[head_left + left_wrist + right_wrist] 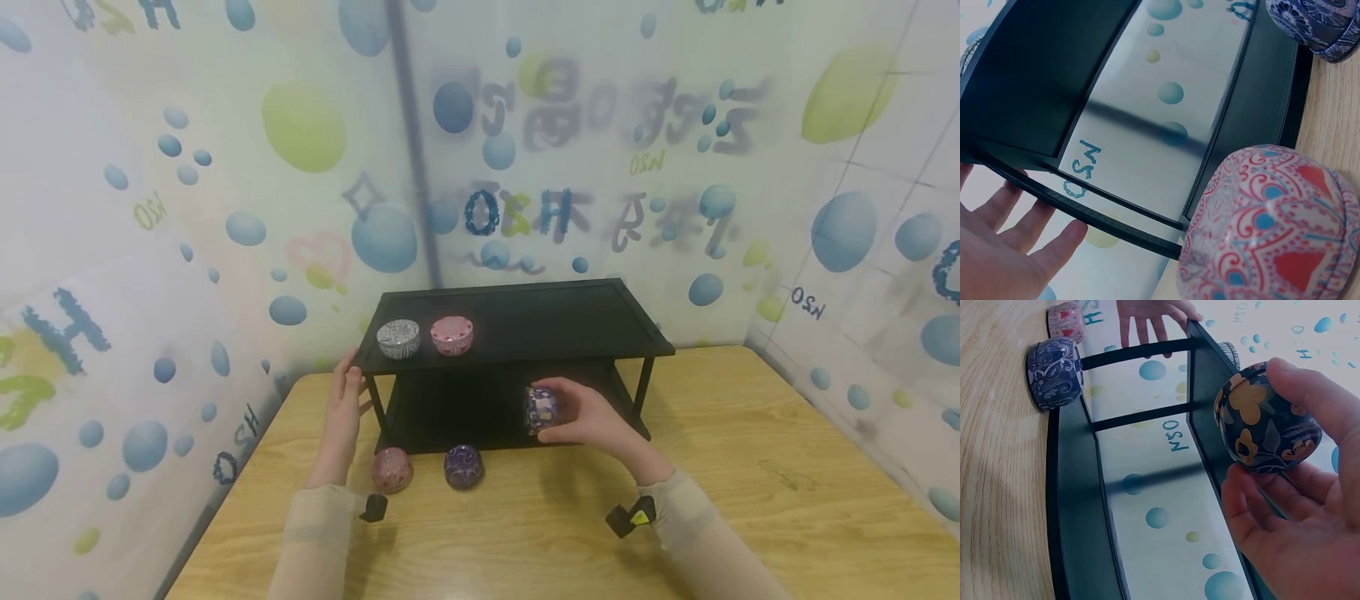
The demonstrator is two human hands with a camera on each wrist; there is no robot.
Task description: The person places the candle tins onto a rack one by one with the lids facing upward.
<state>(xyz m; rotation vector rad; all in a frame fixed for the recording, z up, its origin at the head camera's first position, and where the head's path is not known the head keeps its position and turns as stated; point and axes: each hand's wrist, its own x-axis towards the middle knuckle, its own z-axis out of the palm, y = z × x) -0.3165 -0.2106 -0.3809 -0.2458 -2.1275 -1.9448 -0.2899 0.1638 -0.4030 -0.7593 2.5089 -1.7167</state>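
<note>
Tin (pixel 1266 419), dark blue, orange-flowered

Here the right hand (pixel 1300 519) runs off the right edge, fingers and thumb covering parts of the dark floral tin (pixel 1272 425); past the black two-tier shelf (pixel 532 321), only a sliver of black-and-white tin (pixel 1230 355). Left wrist now: the corner slices the navy paisley tin (pixel 1322 25), and the pink paisley tin (pixel 1266 219) blocks the post's (pixel 1129 234) end. Up top, wall lettering (pixel 557 104) blurs.
</note>
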